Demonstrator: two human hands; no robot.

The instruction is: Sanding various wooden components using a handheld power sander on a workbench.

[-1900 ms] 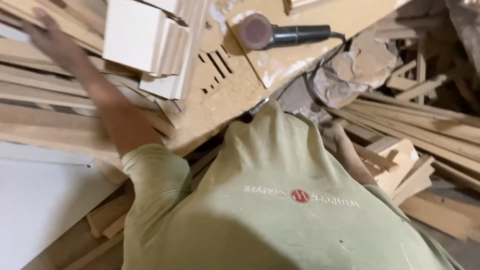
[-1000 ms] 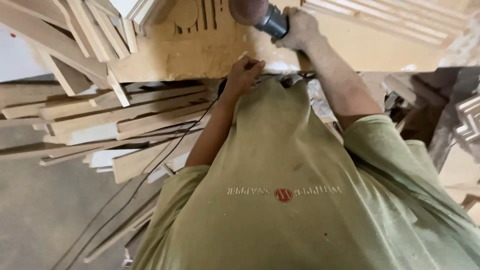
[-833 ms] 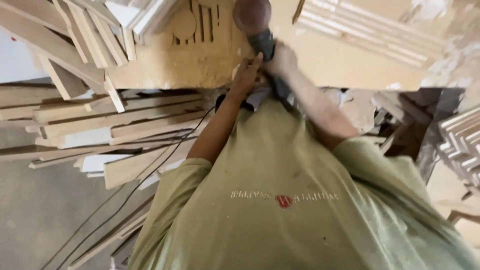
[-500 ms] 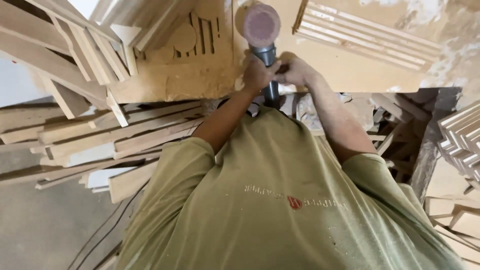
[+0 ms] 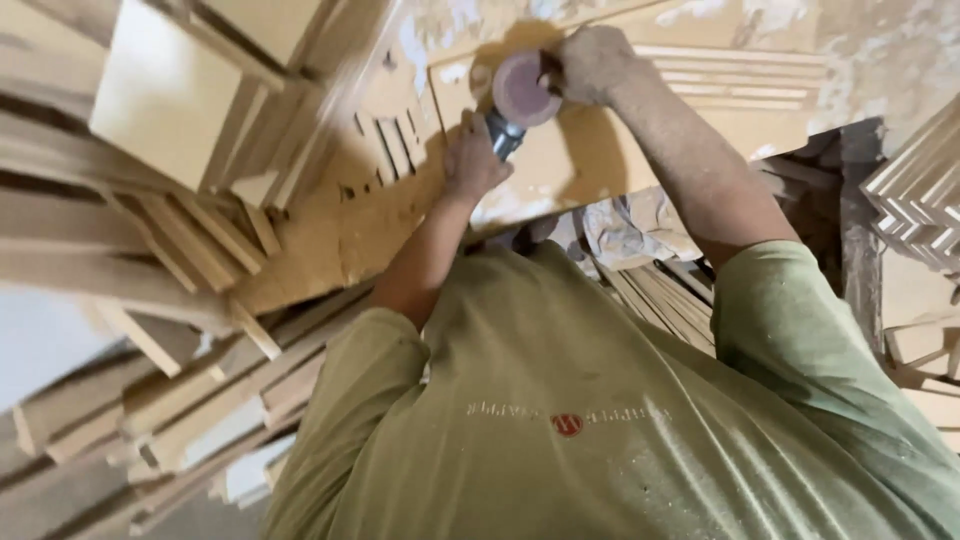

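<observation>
My left hand (image 5: 472, 160) grips the dark body of a handheld disc sander (image 5: 522, 92), whose round reddish pad faces up toward the camera. My right hand (image 5: 592, 62) rests its fingers on the right rim of that pad. Both hands hover over a dusty tan workbench board (image 5: 560, 170). A grooved wooden panel (image 5: 740, 85) lies on the bench just right of my right hand. My green shirt fills the lower part of the view.
A slotted wooden board (image 5: 390, 150) lies left of the sander. Stacks of pale wood strips and mouldings (image 5: 160, 250) crowd the left side. More moulded pieces (image 5: 925, 195) stand at the right edge. Crumpled paper (image 5: 630, 225) sits below the bench.
My right hand moved from the sander's handle up to the disc's rim. The left hand kept hold of the body, and the sander tilted right as the view shifted.
</observation>
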